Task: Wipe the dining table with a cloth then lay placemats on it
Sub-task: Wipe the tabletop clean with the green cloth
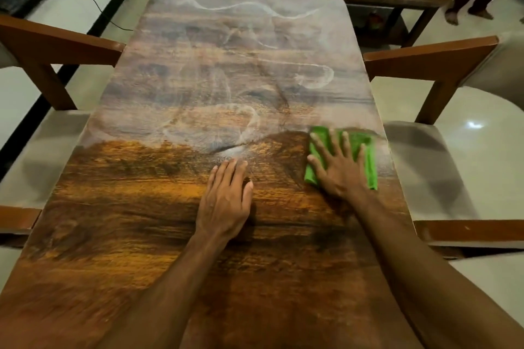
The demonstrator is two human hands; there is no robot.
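Where the right hand [338, 170] presses, the cloth [371, 170] (green) lies half-hidden.

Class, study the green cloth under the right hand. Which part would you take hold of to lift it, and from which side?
Probably its right edge, approached from the right. The green cloth lies folded flat on the table, and the right hand presses its middle with spread fingers, leaving that strip bare for a pinch grip.
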